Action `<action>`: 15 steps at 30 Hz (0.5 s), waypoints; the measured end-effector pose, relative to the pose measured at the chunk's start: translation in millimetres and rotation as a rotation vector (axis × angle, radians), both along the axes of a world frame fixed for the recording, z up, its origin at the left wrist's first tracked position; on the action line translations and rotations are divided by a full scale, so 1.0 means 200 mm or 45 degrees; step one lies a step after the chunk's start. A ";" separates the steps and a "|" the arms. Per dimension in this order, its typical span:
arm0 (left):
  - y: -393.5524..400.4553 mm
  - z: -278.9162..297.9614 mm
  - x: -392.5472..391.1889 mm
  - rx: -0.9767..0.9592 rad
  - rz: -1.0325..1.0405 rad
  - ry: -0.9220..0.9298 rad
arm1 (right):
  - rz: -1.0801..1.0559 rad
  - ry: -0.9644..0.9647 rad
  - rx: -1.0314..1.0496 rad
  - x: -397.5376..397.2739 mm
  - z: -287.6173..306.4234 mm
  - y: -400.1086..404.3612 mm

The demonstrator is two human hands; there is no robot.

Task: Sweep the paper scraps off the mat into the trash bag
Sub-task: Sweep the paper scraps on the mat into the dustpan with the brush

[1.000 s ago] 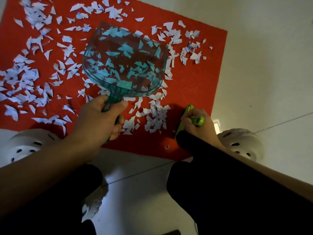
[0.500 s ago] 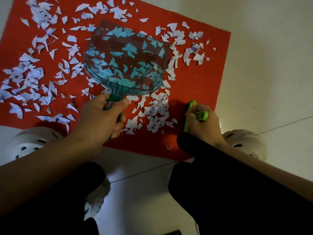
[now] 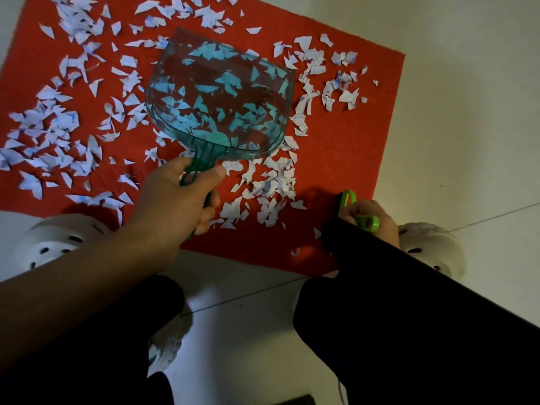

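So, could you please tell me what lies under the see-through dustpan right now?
Through the clear teal dustpan, held in the left hand, paper scraps show on the red mat. Whether they lie inside the pan or beneath it cannot be told.

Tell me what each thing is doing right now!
Dustpan: lifted over the mat, held by its handle.
Left hand: closed on the dustpan.
Right hand: closed on the green brush.
Green brush: low at the mat's near edge.
Paper scraps: scattered on the mat.
Red mat: flat on the floor.
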State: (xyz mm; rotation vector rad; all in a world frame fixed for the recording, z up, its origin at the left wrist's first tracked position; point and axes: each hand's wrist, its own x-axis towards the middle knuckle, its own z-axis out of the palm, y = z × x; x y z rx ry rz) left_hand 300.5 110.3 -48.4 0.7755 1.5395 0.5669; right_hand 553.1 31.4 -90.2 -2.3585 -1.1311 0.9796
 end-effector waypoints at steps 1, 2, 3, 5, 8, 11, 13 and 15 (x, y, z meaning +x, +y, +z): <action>0.00 0.00 0.00 -0.002 0.003 -0.005 | 0.034 -0.006 -0.016 -0.01 0.00 0.00; 0.00 0.00 0.00 -0.004 0.002 -0.007 | 0.065 0.001 -0.031 -0.03 -0.01 0.01; 0.00 0.00 0.00 -0.005 -0.001 -0.009 | 0.096 0.013 -0.037 -0.04 -0.01 0.02; 0.00 -0.01 0.00 -0.004 -0.008 -0.012 | 0.151 0.098 0.014 -0.08 -0.01 0.05; 0.00 -0.01 0.01 -0.002 -0.010 -0.016 | 0.101 0.391 0.135 -0.12 0.01 0.12; 0.00 0.00 0.01 0.000 -0.017 -0.018 | -0.020 0.448 0.225 -0.10 0.03 0.14; 0.01 0.00 0.00 0.001 -0.016 -0.013 | -0.070 0.324 0.207 -0.07 0.01 0.12; 0.01 0.00 0.00 0.000 -0.014 -0.007 | -0.058 0.211 0.144 -0.05 -0.01 0.09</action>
